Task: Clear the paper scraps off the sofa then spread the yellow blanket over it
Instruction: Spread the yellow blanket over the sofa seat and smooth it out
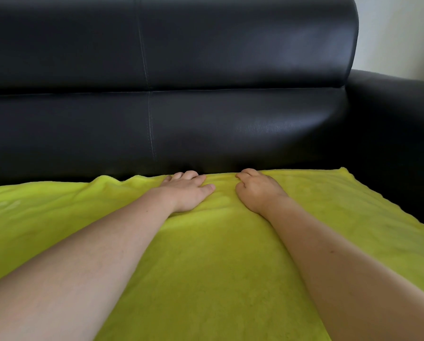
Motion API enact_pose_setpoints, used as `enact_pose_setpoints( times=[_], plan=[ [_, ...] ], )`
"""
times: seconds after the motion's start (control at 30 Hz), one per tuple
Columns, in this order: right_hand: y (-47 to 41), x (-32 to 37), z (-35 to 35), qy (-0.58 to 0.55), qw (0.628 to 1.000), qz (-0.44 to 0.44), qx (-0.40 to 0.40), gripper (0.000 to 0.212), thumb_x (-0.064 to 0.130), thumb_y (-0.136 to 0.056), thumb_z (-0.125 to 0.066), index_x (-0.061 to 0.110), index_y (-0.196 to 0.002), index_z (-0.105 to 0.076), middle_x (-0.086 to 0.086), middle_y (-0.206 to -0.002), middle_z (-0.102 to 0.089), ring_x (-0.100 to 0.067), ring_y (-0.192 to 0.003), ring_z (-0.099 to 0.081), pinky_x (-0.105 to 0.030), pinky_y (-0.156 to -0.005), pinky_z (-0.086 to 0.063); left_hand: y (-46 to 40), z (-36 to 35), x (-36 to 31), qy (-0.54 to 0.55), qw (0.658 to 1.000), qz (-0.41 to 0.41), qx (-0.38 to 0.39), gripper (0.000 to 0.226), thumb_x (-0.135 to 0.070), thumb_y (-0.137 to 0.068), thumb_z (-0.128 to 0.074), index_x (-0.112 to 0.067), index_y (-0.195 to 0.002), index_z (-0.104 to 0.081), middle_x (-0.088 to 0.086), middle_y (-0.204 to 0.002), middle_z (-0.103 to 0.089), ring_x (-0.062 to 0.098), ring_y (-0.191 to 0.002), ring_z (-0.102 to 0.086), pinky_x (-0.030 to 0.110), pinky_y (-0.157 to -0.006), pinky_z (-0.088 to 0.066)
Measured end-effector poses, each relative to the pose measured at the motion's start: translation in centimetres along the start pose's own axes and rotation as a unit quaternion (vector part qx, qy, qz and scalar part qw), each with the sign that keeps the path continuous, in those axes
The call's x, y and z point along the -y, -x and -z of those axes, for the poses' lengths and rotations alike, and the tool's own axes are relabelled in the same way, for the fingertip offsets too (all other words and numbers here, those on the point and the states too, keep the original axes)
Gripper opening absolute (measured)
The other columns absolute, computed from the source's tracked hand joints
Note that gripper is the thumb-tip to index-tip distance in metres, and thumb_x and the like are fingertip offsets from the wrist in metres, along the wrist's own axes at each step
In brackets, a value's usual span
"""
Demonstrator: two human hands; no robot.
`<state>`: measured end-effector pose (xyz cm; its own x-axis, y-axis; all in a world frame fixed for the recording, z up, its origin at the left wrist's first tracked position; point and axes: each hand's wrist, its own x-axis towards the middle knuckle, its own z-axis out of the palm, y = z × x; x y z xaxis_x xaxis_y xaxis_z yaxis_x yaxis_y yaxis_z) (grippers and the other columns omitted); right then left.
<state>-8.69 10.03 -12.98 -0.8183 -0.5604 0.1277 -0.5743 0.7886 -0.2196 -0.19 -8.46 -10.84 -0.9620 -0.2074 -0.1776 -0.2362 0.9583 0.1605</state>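
So the yellow blanket (213, 254) is laid over the seat of the black sofa (206, 70), and its far edge runs along the crease where the seat meets the backrest. No paper scraps show anywhere in view, so I'd say the clearing part is done and this is the smoothing stage.

Left hand (187, 193) lies flat on the blanket right at that far edge, palm down, fingers loosely spread and reaching the hem. Right hand (257, 190) sits just beside it, also on the far edge, but its fingers are curled under, so I can't tell if it's pinching a bit of fabric or just pressing with the knuckles.

How I'd do this bit: keep both palms flat and sweep outward from the middle toward the left side and the armrest (397, 124), pushing wrinkles out instead of bunching them. The far edge looks wavy on the left, so tug that part back toward the crease. The right corner near the armrest already lies fairly straight.

No brands, labels or writing anywhere that I can read, just plain fabric and stitched leather seams.
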Motion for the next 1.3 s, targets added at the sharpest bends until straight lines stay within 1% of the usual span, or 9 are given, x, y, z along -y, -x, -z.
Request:
enact_pose_setpoints(
  times=[0.17, 0.33, 0.5, 0.6, 0.67, 0.9, 1.07, 1.17, 1.3],
  plan=[
    [-0.1, 0.0, 0.1, -0.003, 1.000, -0.004, 0.005, 0.052, 0.031, -0.098, -0.026, 0.019, -0.147, -0.038, 0.000, -0.153, -0.033, -0.022, -0.135, -0.036, -0.035, -0.112, -0.028, 1.4, 0.8, 0.2, -0.009, 1.000, 0.011, -0.027, 0.067, -0.059, -0.099, -0.023, -0.027, -0.158, -0.013, -0.006, -0.165, -0.008, 0.022, -0.150, -0.011, 0.044, -0.121, -0.004],
    [-0.1, 0.9, 0.6, -0.004, 1.000, -0.005, 0.028, 0.053, 0.039, -0.100, -0.022, 0.020, -0.148, -0.035, 0.000, -0.155, -0.030, -0.021, -0.137, -0.034, -0.036, -0.112, -0.027, 4.2, 0.4, 2.5, -0.022, 0.999, 0.032, 0.002, 0.075, -0.070, -0.094, -0.017, -0.031, -0.158, -0.008, -0.009, -0.165, -0.001, 0.019, -0.151, -0.001, 0.046, -0.121, -0.003],
    [-0.2, 0.1, 2.0, 0.031, 0.995, -0.011, 0.092, 0.058, 0.046, -0.099, -0.024, 0.020, -0.151, -0.028, 0.000, -0.158, -0.023, -0.021, -0.141, -0.028, -0.036, -0.112, -0.025, 5.0, 0.3, 1.7, -0.015, 1.000, 0.007, -0.022, 0.078, -0.072, -0.092, -0.021, -0.029, -0.157, -0.014, -0.008, -0.165, -0.006, 0.018, -0.151, -0.004, 0.046, -0.121, -0.005],
    [-0.4, 1.3, 2.6, 0.021, 0.995, -0.027, 0.094, 0.058, 0.048, -0.099, -0.026, 0.017, -0.147, -0.034, -0.004, -0.153, -0.031, -0.024, -0.138, -0.032, -0.040, -0.111, -0.027, 6.4, 0.9, 3.3, -0.031, 0.996, 0.035, -0.082, 0.081, -0.074, -0.089, -0.015, -0.026, -0.153, -0.030, -0.003, -0.161, -0.022, 0.023, -0.147, -0.021, 0.049, -0.119, -0.012],
    [-0.9, 3.4, 2.9, 0.010, 0.998, -0.021, 0.065, 0.054, 0.046, -0.100, -0.027, 0.016, -0.142, -0.041, -0.006, -0.147, -0.039, -0.026, -0.134, -0.037, -0.041, -0.108, -0.031, 7.3, 1.1, 5.2, -0.034, 0.989, 0.072, -0.126, 0.083, -0.073, -0.089, -0.013, -0.022, -0.149, -0.038, 0.000, -0.157, -0.032, 0.025, -0.143, -0.030, 0.051, -0.117, -0.017],
    [-1.1, 11.8, 0.4, -0.035, 0.991, 0.098, 0.088, 0.056, 0.047, -0.100, -0.027, 0.018, -0.147, -0.034, -0.001, -0.154, -0.032, -0.019, -0.140, -0.028, -0.034, -0.113, -0.021, 8.1, 0.8, 9.2, 0.042, 0.989, 0.077, -0.117, 0.068, -0.059, -0.098, -0.018, -0.019, -0.150, -0.036, 0.001, -0.159, -0.030, 0.024, -0.145, -0.027, 0.047, -0.117, -0.021],
    [-2.5, 15.5, 0.0, -0.035, 0.992, 0.099, 0.074, 0.051, 0.037, -0.100, -0.033, 0.019, -0.148, -0.034, -0.001, -0.153, -0.032, -0.023, -0.138, -0.033, -0.039, -0.112, -0.029, 7.4, 3.0, 13.6, 0.067, 0.977, 0.129, -0.155, 0.052, -0.041, -0.100, -0.029, -0.020, -0.146, -0.040, 0.004, -0.151, -0.037, 0.029, -0.136, -0.037, 0.042, -0.108, -0.032],
    [-3.2, 18.4, -0.1, -0.054, 0.993, 0.103, 0.033, 0.044, 0.031, -0.100, -0.033, 0.018, -0.140, -0.046, -0.004, -0.144, -0.042, -0.026, -0.128, -0.044, -0.041, -0.104, -0.039, 6.8, 4.1, 17.3, 0.088, 0.968, 0.160, -0.173, 0.047, -0.033, -0.099, -0.033, -0.021, -0.143, -0.043, 0.005, -0.145, -0.043, 0.029, -0.129, -0.043, 0.041, -0.102, -0.037],
    [-3.3, 21.1, -1.9, -0.072, 0.991, 0.101, 0.052, 0.039, 0.030, -0.100, -0.033, 0.013, -0.127, -0.056, -0.007, -0.130, -0.050, -0.026, -0.117, -0.050, -0.040, -0.099, -0.043, 7.2, 3.3, 20.5, 0.143, 0.979, 0.103, -0.101, 0.048, -0.039, -0.102, -0.037, -0.027, -0.149, -0.037, 0.003, -0.154, -0.034, 0.026, -0.137, -0.037, 0.040, -0.113, -0.030]
  ],
)
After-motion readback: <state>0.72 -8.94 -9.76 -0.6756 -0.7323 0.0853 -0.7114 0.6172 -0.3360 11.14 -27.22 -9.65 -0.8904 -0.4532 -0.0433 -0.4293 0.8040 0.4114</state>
